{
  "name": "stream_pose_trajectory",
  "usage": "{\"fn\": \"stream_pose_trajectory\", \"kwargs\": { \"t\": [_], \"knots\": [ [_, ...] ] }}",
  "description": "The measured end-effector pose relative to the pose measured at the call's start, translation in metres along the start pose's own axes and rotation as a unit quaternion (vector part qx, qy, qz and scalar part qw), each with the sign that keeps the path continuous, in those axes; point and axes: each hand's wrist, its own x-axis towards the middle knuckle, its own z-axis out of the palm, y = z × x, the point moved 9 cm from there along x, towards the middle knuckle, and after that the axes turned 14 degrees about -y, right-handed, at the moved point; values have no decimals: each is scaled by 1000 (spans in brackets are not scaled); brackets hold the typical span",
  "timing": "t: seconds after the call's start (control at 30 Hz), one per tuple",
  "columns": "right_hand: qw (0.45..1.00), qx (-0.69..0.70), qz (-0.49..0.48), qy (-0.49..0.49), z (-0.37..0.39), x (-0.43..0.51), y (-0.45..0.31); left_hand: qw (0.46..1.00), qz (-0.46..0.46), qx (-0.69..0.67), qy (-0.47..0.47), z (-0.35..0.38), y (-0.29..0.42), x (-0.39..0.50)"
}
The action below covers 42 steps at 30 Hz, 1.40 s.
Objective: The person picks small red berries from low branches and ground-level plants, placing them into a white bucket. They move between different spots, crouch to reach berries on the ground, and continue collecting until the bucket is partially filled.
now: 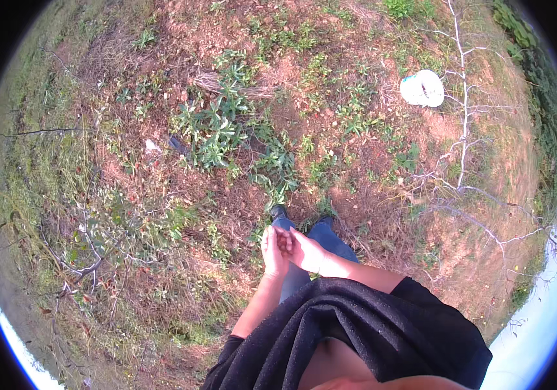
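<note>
My left hand and my right hand are held together in front of my legs, palms turned up and cupped. Between them lie small reddish-brown pieces or the curled fingertips; which of these it is, I cannot tell. Strong sunlight washes out the skin of both palms. Below the hands are my legs in blue jeans and dark shoes on weedy ground. A white bucket or container lies on the ground at the upper right, away from both hands.
A bare, pale branching shrub rises on the right, beside the white container. Another twiggy shrub stands on the left. Leafy weeds grow ahead of my feet, near dry straw, a white scrap and a dark object.
</note>
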Motion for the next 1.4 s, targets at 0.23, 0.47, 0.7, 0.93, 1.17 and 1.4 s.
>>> {"fn": "stream_pose_trajectory", "kwargs": {
  "t": [0.23, 0.47, 0.7, 0.93, 1.17, 1.4],
  "knots": [
    [988, 4, -77, -130, 217, 7, -28, 909, 285, 301, -43, 145, 179, -41],
    [972, 46, -90, -211, 315, 15, -85, 756, 407, 503, -98, 265, 249, -39],
    [969, 36, -121, -212, 386, 35, -191, 725, 472, 492, -103, 356, 298, 38],
    [975, 6, -109, -194, 467, 73, -334, 729, 429, 527, -84, 447, 341, 167],
    [943, -37, -240, -227, 524, 98, -463, 799, 368, 461, -120, 516, 372, 279],
    [948, 47, -230, -214, 585, 172, -589, 752, 407, 472, -216, 596, 435, 412]
  ]
}}
